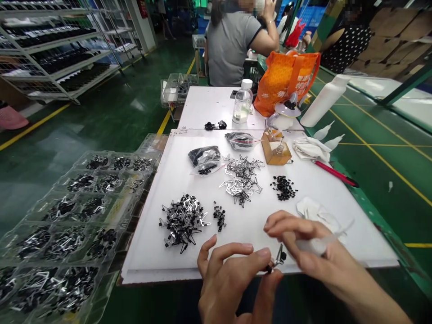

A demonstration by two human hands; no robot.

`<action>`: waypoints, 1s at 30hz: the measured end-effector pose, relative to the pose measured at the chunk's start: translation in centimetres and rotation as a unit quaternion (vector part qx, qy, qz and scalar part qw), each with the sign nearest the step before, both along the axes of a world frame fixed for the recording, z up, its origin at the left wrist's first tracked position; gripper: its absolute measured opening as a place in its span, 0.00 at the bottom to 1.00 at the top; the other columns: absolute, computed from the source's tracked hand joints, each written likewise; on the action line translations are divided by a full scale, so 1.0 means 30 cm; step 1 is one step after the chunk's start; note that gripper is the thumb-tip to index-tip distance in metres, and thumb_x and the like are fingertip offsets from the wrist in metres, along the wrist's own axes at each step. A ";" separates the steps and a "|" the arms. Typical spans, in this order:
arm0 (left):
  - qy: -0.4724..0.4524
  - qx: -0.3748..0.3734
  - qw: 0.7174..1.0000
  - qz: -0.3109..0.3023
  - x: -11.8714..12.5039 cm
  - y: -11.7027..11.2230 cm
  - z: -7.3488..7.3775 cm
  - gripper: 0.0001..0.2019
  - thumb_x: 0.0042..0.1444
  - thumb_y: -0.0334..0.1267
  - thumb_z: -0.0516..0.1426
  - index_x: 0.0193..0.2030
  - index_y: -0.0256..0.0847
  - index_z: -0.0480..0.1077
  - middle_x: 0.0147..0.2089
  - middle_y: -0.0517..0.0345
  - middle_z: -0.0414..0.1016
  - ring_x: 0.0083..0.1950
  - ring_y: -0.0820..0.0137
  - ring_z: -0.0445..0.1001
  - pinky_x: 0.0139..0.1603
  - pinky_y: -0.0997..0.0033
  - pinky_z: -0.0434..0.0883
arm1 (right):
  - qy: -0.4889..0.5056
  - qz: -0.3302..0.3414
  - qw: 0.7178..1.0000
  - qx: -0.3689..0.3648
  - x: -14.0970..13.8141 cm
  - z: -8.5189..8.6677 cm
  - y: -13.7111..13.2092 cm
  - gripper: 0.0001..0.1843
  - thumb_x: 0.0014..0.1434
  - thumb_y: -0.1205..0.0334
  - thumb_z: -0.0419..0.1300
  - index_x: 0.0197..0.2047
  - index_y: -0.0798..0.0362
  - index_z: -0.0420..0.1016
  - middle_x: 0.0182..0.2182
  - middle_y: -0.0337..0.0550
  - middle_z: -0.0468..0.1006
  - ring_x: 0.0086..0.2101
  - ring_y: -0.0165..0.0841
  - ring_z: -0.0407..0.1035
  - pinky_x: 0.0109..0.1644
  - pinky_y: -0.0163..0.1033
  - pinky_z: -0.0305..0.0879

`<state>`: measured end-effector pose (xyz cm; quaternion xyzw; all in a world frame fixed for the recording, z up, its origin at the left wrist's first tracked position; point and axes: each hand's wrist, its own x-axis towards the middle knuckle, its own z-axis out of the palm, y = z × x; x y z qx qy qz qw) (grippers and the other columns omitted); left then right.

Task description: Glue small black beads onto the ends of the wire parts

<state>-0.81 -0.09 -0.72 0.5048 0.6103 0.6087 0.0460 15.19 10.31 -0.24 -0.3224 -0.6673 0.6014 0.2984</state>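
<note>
My left hand (pixel 236 274) pinches a small metal clip with black end pieces (pixel 280 256) between thumb and index finger, just above the table's front edge. Close beside it, my right hand (pixel 313 252) has its thumb and index finger apart near the clip. A translucent white nozzle bottle (pixel 313 245) is tucked in that right hand, its thin tip pointing up and to the right. Left of the hands lies a heap of clips with black pieces (pixel 184 220), near a small group of black pieces (pixel 219 217). Bare metal clips (pixel 242 177) and another pile of black pieces (pixel 284 187) lie farther back.
Compartment trays of clips (pixel 64 234) stand left of the white table (pixel 148 252). Behind the piles are zip bags (pixel 205 159), an amber block (pixel 276 150), a clear bottle (pixel 242 103) and an orange bag (pixel 283 81). A red-handled tool (pixel 337 174) crosses the right edge. People work beyond.
</note>
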 end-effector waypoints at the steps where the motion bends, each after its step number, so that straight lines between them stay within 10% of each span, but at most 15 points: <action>1: 0.008 -0.001 1.000 -0.003 -0.002 0.000 0.004 0.16 0.56 0.27 0.68 0.47 0.51 0.77 0.33 0.71 0.83 0.38 0.69 0.83 0.70 0.62 0.63 | 0.012 -0.010 1.000 -0.016 0.002 -0.002 -0.040 0.18 0.61 0.44 0.68 0.50 0.45 0.85 0.29 0.46 0.74 0.48 0.41 0.74 0.46 0.39 0.73; 5: 0.049 0.002 0.998 -0.026 -0.003 0.003 0.009 0.14 0.57 0.29 0.68 0.47 0.50 0.77 0.32 0.71 0.84 0.38 0.70 0.83 0.71 0.62 0.63 | 0.038 -0.069 0.995 -0.061 0.005 -0.014 -0.116 0.11 0.63 0.51 0.68 0.47 0.42 0.85 0.51 0.47 0.76 0.44 0.34 0.74 0.41 0.33 0.72; 14: 0.041 0.020 0.999 -0.007 0.024 0.012 -0.007 0.05 0.64 0.35 0.65 0.45 0.50 0.78 0.29 0.69 0.83 0.37 0.70 0.82 0.69 0.59 0.64 | 0.074 -0.071 0.990 -0.099 -0.013 -0.027 -0.136 0.06 0.64 0.53 0.68 0.44 0.40 0.83 0.32 0.44 0.73 0.49 0.34 0.70 0.45 0.28 0.70; 30: 0.023 0.023 0.999 -0.029 0.017 0.006 -0.007 0.12 0.59 0.29 0.67 0.46 0.50 0.79 0.31 0.70 0.84 0.38 0.70 0.83 0.70 0.62 0.64 | 0.058 -0.137 0.988 -0.027 -0.043 0.000 -0.138 0.06 0.59 0.53 0.72 0.41 0.40 0.85 0.38 0.44 0.76 0.42 0.32 0.73 0.43 0.29 0.73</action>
